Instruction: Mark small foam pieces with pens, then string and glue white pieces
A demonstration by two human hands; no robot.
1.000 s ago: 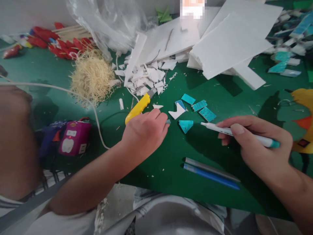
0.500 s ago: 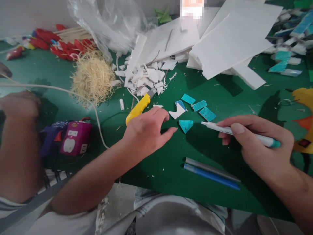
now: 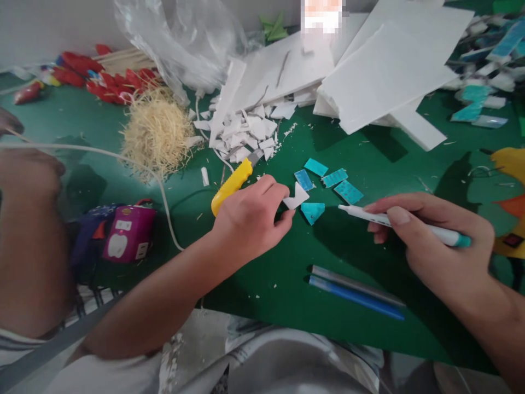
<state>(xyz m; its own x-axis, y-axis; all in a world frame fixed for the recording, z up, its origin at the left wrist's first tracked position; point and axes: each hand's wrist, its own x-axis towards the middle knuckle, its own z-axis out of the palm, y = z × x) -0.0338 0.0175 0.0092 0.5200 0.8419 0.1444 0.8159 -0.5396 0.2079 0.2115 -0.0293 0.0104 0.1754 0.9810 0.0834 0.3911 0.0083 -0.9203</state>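
Right now I have the small notched white piece (image 3: pixel 296 198) pinched at its left edge between the thumb and fingers of my left hand (image 3: pixel 251 214). My right hand (image 3: pixel 435 264) is closed round a white marker (image 3: pixel 356 213), thumb on top of the barrel, its tip pointing left toward the white piece but well apart from it. The turquoise end of the marker sticks out behind my right thumb.

Just beyond the white piece lies a blue scrap (image 3: pixel 304 179), and just to the near side of it a turquoise scrap (image 3: pixel 313 213). Past these, between my hands and farther out, are 3 more turquoise scraps (image 3: pixel 348 192). Behind my left knuckles lies a yellow knife (image 3: pixel 233 186), its blade aimed away from me at a heap of white bits (image 3: pixel 246 131). On my side of the marker, 2 pens lie side by side, a grey pen (image 3: pixel 359 285) and a blue pen (image 3: pixel 356 298). Farther out beyond both hands are white sheets (image 3: pixel 394 71). To the left of my left hand are a pink box (image 3: pixel 129 232), a pale cable (image 3: pixel 164 202) and a straw bundle (image 3: pixel 158 131); beyond the box is another person's arm (image 3: pixel 33 235).
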